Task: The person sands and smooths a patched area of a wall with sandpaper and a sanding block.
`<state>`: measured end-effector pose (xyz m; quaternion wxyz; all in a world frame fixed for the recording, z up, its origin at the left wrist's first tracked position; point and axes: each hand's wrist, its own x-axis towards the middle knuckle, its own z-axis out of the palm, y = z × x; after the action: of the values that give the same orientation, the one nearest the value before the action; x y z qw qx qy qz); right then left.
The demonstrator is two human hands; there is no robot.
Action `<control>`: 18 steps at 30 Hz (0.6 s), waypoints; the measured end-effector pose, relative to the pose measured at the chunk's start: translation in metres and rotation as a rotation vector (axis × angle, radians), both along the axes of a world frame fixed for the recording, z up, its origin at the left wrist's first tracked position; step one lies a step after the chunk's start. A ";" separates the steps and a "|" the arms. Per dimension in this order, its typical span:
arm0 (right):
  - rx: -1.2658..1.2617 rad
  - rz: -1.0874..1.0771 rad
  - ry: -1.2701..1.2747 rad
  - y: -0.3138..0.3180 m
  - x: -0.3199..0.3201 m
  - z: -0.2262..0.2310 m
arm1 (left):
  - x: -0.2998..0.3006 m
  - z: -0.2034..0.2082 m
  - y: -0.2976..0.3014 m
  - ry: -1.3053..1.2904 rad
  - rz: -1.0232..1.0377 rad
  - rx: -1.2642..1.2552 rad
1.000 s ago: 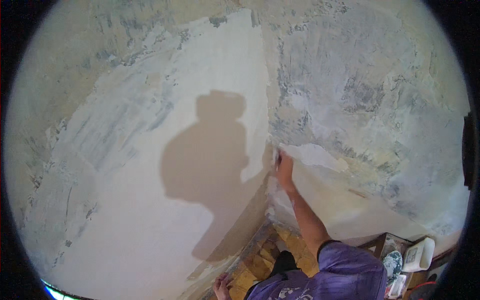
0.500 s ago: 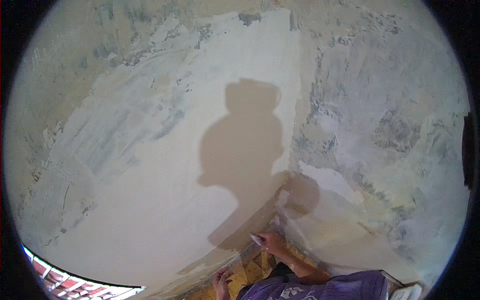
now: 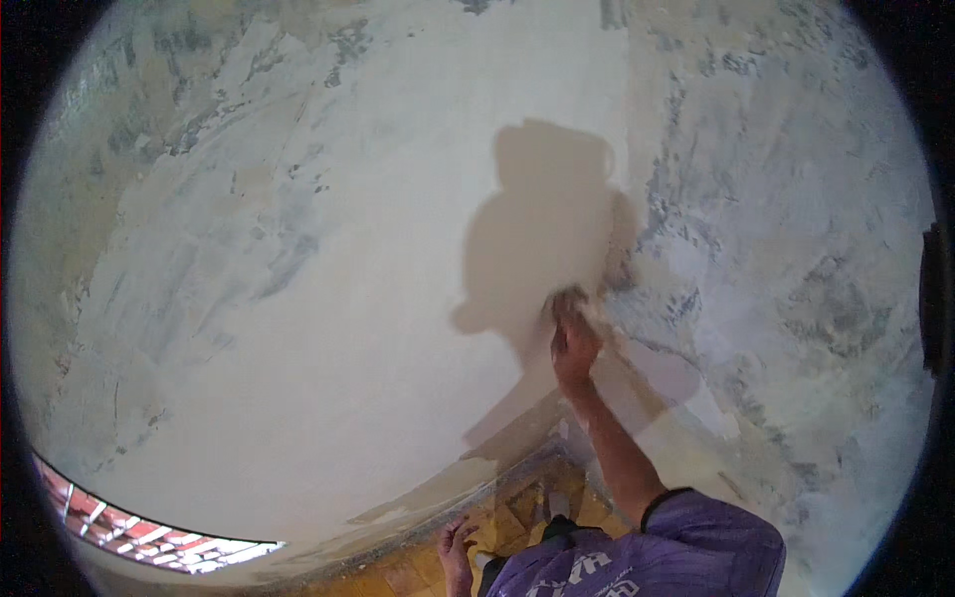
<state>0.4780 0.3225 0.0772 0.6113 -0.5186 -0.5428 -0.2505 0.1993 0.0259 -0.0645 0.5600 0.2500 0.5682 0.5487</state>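
My right hand (image 3: 575, 343) is raised against the wall near the corner, its fingers closed. A small flat tool seems to be in it; motion smears its end, and its exact kind is hidden. Around it, the wall (image 3: 378, 328) carries smooth pale plaster. Low beside my body, my left hand (image 3: 458, 547) hangs with its fingers loosely apart and nothing in them, touching no surface.
The shadow (image 3: 542, 229) of my head and arm falls on the plaster. Rough, grey-patched wall (image 3: 796, 328) runs on past the corner at right. Below lie yellowish floor tiles (image 3: 408, 572). A barred opening (image 3: 139, 532) is at lower left.
My right hand has risen from low in the corner to higher up the wall, its arm now stretched out. The view has shifted, and my left hand stays low.
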 end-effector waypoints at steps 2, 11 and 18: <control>-0.524 0.387 0.369 -0.041 -0.031 -0.059 | -0.002 -0.004 -0.007 0.045 0.044 -0.087; -0.835 0.228 0.472 -0.130 -0.008 -0.230 | -0.001 0.010 -0.026 0.008 0.192 -0.045; -0.470 0.260 0.671 -0.039 -0.035 -0.133 | -0.014 0.004 -0.047 0.051 0.278 -0.147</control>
<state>0.4428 0.2834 -0.0557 0.6457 -0.6238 -0.4171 0.1415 0.1854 -0.0209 -0.0603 0.4808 0.1414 0.6499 0.5713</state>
